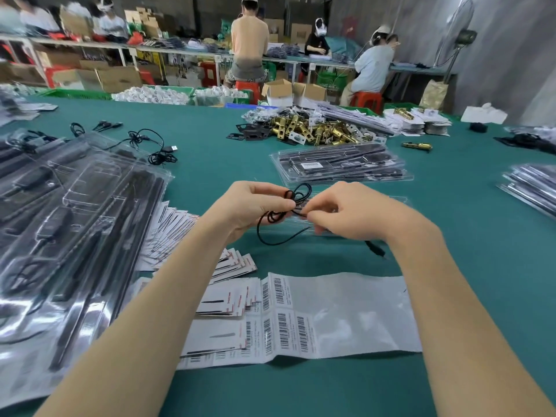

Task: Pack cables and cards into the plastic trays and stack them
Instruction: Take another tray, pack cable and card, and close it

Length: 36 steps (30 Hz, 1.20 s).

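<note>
I hold the cable (281, 210) w/ both hands, above the tray (355, 216) in front of me. My left hand (252, 206) pinches the small loops together; my right hand (340, 210) pinches the strand just beside, fingers curled. The plug (376, 250) hangs free at 5 o'clock. I think the coil must stay tight and flat, else it springs out of its slot. Cards (228, 293) wait at 6 o'clock; the filled stack (340, 165) is at 12.

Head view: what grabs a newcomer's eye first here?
Both hands, left hand and right hand, pinch a black cable at centre, above a clear tray. Stacked trays fill the left side; a pile of brass parts glints beyond.
</note>
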Motion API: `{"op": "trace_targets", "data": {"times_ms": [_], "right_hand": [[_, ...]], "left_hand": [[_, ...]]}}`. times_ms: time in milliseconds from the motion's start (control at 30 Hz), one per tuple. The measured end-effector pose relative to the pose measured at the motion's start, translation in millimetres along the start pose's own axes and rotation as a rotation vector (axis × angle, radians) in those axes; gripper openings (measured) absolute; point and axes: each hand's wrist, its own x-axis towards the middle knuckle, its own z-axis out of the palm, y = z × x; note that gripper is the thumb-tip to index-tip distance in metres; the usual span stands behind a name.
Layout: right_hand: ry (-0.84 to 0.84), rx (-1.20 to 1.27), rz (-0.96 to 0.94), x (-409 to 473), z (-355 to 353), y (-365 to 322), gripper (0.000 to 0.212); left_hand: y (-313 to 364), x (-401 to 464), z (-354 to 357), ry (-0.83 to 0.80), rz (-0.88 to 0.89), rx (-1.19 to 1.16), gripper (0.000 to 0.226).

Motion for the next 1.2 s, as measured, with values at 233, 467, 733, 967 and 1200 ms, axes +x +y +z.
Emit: {"op": "trace_targets", "data": {"times_ms": [233, 467, 733, 967, 1200], "right_hand": [[0.357, 0.292, -0.203, -2.1, 0.5, 10.1, 0.016], [0.366, 0.921, -0.053, 8.2, 26.2, 20.0, 0.009], [-0.101, 1.577, 0.219, 11.6, 43.9, 32.3, 0.017], [0.011, 1.119, 0.267, 10.7, 30.5, 24.7, 0.017], [-0.071, 0.305, 0.124, 1.6, 7.1, 6.4, 0.039]], "left_hand": [[1.7, -4.0, 6.3, -0.192, 0.108, 0.327, 0.020], [-0.1, -8.7, 4.0, -0.379, 0.130, 0.134, 0.037], [-13.7, -5.3, 8.6, -0.400, 0.163, -0.041, 0.038], [-14.0, 4.2, 3.2, -0.035, 0.143, -0.177, 0.027], [-13.2, 5.5, 14.1, 0.089, 0.202, -0.056, 0.015]]}}
